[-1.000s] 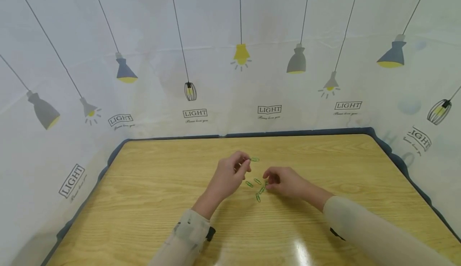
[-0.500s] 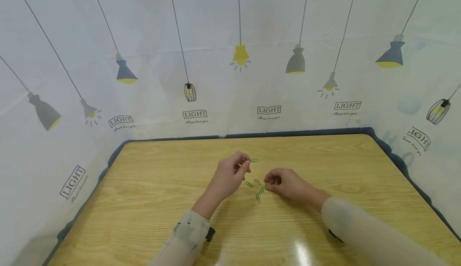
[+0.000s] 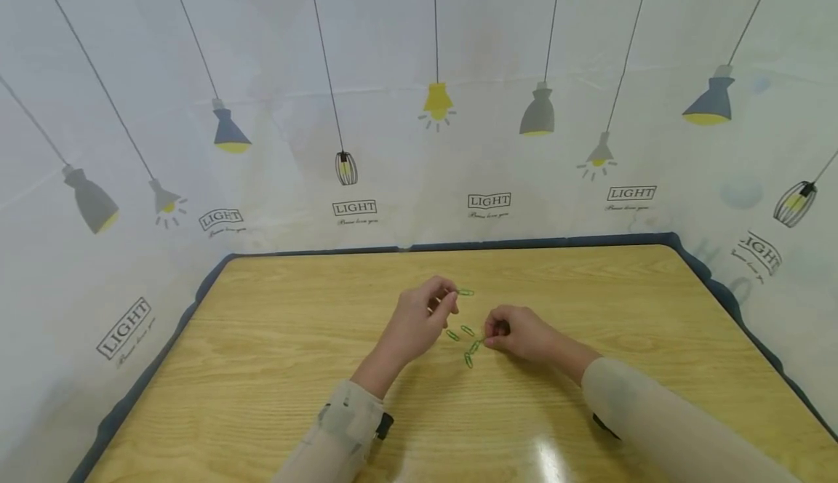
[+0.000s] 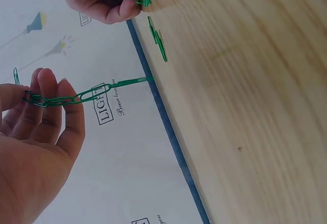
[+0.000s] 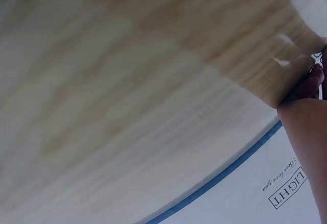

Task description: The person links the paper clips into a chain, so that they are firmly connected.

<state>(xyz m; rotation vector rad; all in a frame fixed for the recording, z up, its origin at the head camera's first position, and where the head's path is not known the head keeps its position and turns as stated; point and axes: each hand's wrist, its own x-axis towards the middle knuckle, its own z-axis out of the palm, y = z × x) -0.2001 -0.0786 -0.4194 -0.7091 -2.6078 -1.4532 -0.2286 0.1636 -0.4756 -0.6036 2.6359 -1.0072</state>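
Observation:
My left hand (image 3: 419,323) is raised over the middle of the table, pinching a chain of linked green paper clips (image 4: 92,95) between thumb and fingers. The chain hangs across the fingers in the left wrist view, and one end clip (image 3: 465,292) sticks out past the fingertips in the head view. To the right, my right hand (image 3: 524,334) is low at the table, its thumb and curled fingers pinching a green paper clip (image 4: 139,1), mostly hidden. Several loose green paper clips (image 3: 468,361) lie between the hands. The right wrist view shows only part of the right hand.
A light wood-grain table (image 3: 275,366) with a dark blue edging fills the lower head view. White cloth walls (image 3: 393,126) printed with hanging lamps rise behind it and at both sides. A dark wrist strap part (image 3: 384,425) shows by the left sleeve.
My right hand has shifted slightly and now pinches a paper clip from the group on the table. My left hand stays almost in place with the chain.

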